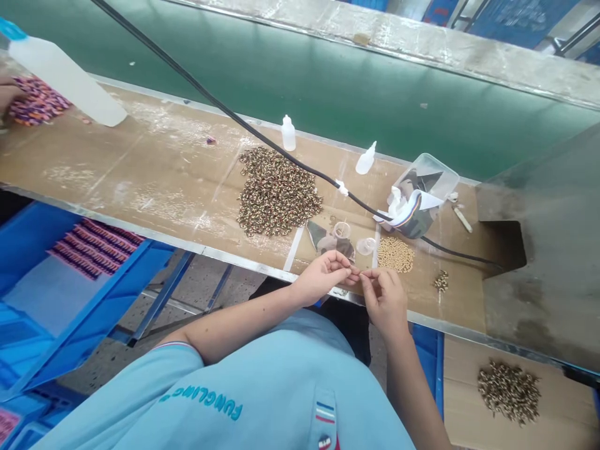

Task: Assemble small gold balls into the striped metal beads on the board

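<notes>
My left hand (327, 275) and my right hand (385, 298) meet at the front edge of the workbench, fingertips almost touching. Both are closed in a pinch; whatever sits between the fingers is too small to make out. Just beyond them lie a camouflage-patterned cloth piece (328, 242), a small clear cup (342, 230) and a clear round lid or dish (366, 245). Right of these is a patch of small tan pieces (396, 254). A large pile of small brown-and-gold pieces (279, 192) spreads to the left of the cloth.
Two white squeeze bottles (289, 134) stand behind the pile. A black cable (220, 107) crosses above the bench to a cloth-filled clear tub (443, 176). More brown-gold pieces (509, 391) lie on cardboard at lower right. Another person's hand (8, 99) is at far left, beside a large bottle (65, 78).
</notes>
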Motion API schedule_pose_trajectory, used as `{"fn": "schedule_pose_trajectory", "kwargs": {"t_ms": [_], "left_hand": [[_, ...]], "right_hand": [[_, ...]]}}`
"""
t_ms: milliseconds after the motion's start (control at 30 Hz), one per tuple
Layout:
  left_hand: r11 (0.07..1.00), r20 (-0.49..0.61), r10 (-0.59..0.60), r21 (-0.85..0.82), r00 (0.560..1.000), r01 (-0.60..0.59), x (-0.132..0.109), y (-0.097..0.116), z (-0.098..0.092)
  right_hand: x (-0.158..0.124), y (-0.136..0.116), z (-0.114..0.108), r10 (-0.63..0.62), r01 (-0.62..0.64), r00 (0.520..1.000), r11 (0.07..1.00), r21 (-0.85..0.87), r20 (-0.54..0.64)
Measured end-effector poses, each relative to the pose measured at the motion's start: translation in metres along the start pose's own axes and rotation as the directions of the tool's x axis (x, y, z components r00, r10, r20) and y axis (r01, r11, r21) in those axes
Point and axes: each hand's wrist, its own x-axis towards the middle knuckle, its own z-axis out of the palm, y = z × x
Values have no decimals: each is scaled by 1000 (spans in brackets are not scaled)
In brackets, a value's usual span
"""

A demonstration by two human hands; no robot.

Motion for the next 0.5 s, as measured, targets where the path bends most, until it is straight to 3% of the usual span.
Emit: {"fn": "schedule_pose_trajectory", "kwargs": {"t_ms": [267, 500], "left_hand": [[994, -29, -69, -89, 997, 66, 3, -5, -1], [976, -77, -189, -123, 979, 178, 4, 1, 0]], "right_hand": [[0, -4, 4, -43, 37, 997, 995, -93, -59], [-2, -1, 5, -11, 9, 996, 1000, -27, -88]]}}
